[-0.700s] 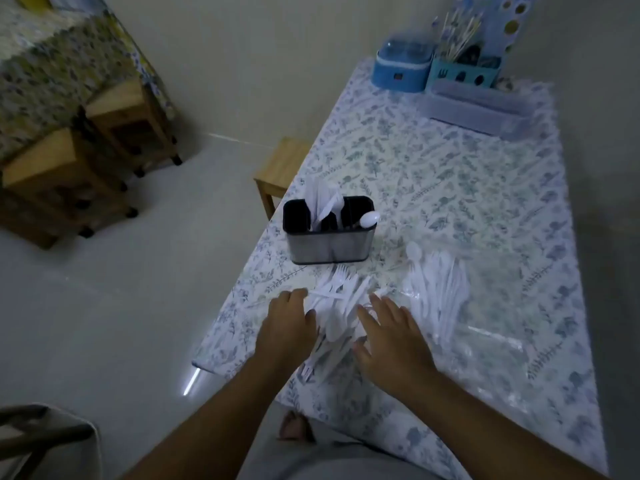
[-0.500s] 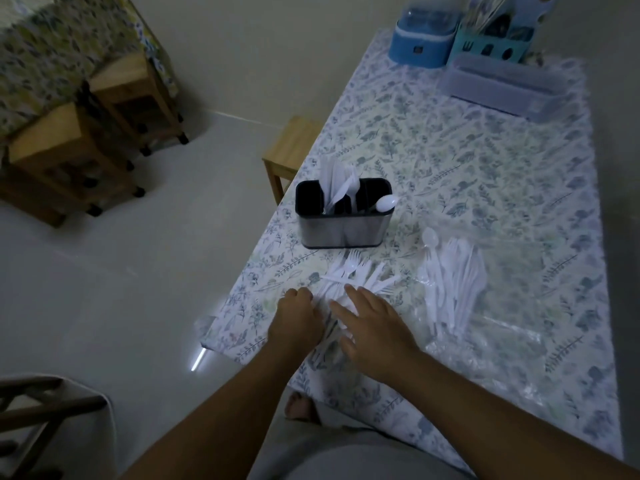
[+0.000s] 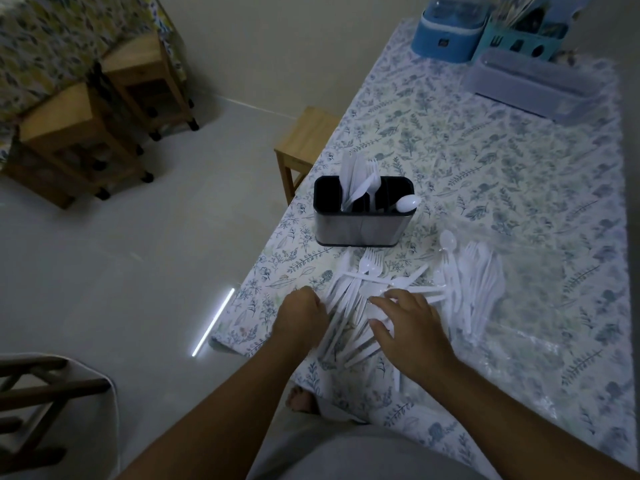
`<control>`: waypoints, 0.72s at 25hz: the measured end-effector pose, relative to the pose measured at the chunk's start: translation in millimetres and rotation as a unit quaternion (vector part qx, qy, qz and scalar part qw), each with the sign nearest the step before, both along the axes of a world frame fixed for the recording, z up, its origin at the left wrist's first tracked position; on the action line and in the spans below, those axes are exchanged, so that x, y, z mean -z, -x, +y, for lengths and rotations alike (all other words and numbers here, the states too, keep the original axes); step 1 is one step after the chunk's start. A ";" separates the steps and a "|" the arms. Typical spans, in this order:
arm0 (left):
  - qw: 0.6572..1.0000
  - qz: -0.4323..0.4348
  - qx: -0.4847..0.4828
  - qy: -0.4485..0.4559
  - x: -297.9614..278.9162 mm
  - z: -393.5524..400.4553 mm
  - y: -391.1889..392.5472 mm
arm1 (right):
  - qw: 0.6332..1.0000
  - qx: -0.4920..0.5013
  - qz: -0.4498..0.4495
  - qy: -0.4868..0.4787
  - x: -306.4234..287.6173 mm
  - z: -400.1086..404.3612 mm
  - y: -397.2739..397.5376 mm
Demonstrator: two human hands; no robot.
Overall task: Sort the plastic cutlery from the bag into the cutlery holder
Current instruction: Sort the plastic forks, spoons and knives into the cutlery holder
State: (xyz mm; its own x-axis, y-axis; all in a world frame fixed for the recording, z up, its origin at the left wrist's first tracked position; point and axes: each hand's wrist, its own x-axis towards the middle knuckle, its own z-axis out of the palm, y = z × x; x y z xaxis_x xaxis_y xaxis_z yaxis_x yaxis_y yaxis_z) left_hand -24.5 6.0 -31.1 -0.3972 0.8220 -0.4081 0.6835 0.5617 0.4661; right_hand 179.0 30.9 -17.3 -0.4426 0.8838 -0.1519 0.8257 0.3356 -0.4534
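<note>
A black and steel cutlery holder [image 3: 360, 225] stands on the table with white knives, a fork and a spoon in its compartments. In front of it lies a loose pile of white plastic cutlery [image 3: 360, 282], forks, spoons and knives crossed over one another. My left hand [image 3: 300, 317] sits at the pile's left edge with curled fingers, its fingertips hidden. My right hand [image 3: 410, 323] lies over the pile's right side, fingers spread, fingertips touching a spoon. More cutlery [image 3: 479, 282] lies in a row on the clear plastic bag [image 3: 519, 344] to the right.
The table [image 3: 485, 161] has a floral cloth. At its far end stand a blue box [image 3: 446, 32], a teal organiser [image 3: 519, 43] and a clear lidded box [image 3: 533, 84]. A wooden stool [image 3: 304, 140] stands by the left edge, and wooden carts [image 3: 86, 133] stand across the floor.
Both hands have shifted a little over the loose pile, and the right hand's fingers have spread wider. The camera has tilted, so the table sits lower in view.
</note>
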 end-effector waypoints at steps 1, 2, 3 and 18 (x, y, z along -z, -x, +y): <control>1.000 -0.024 -0.016 -0.010 -4.4 -2.5 0.5 | 0.995 0.047 0.062 0.055 -3.8 0.2 4.9; 0.998 -0.053 -0.033 -0.021 -8.7 -6.5 -0.7 | 0.976 0.101 0.123 0.150 -10.3 0.6 11.5; 0.995 -0.086 -0.042 -0.030 -14.5 -11.3 -4.5 | 0.938 0.153 0.171 0.259 -15.4 1.2 18.6; 0.999 0.028 0.018 -0.033 15.7 -0.3 1.2 | 0.769 0.354 0.312 0.432 -6.6 2.5 17.7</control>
State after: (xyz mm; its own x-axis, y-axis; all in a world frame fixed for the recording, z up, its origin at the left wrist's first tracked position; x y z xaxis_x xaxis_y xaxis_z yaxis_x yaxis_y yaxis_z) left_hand -25.7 5.8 -46.8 -0.3880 0.8606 -0.3298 0.7290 0.5055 0.4616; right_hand 161.2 33.4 -10.7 -0.1214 0.6258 -0.7705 0.1935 -0.7464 -0.6367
